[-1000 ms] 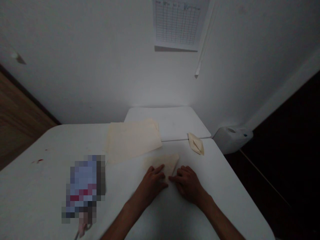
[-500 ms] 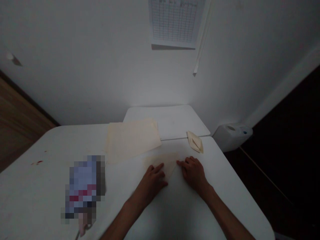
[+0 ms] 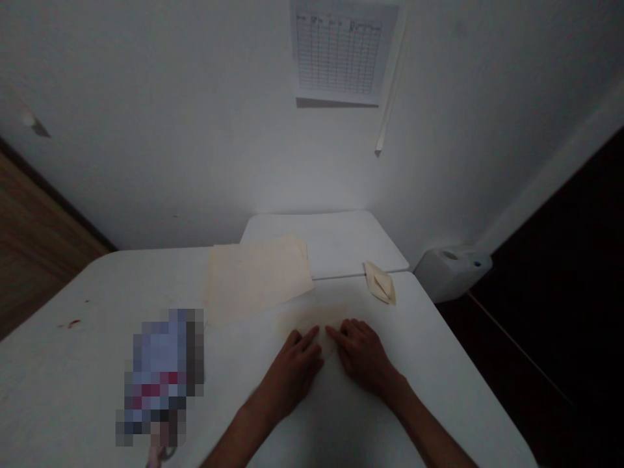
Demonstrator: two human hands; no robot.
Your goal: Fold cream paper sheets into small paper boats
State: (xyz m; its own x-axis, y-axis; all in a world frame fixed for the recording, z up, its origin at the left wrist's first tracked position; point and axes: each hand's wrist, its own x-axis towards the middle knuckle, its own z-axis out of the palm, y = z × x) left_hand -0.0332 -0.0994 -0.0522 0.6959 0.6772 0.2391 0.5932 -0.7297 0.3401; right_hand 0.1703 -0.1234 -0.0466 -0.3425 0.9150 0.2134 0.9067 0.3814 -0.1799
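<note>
A cream sheet of paper (image 3: 312, 316), folded into a small piece, lies flat on the white table in front of me. My left hand (image 3: 298, 365) rests on its near left part, index finger stretched forward and the other fingers loosely bent. From the right, my right hand (image 3: 359, 352) presses down with its index finger pointing inward, the rest curled. The two index fingertips almost meet over the paper, and neither hand lifts it. Both hands hide much of the near part of the sheet. Beyond my right hand is a folded paper piece (image 3: 380, 283) with a diamond-like shape.
Larger cream sheets (image 3: 258, 279) lie at the back left of the table (image 3: 234, 390). A blurred-out bluish item (image 3: 160, 364) is at the left. A white plastic container (image 3: 446, 273) stands beyond the right edge. A printed chart (image 3: 338, 55) hangs on the wall.
My right hand has slid left along the paper, bringing its index fingertip close to the left one. My left hand has stayed nearly in place. The view has tilted slightly upward.
</note>
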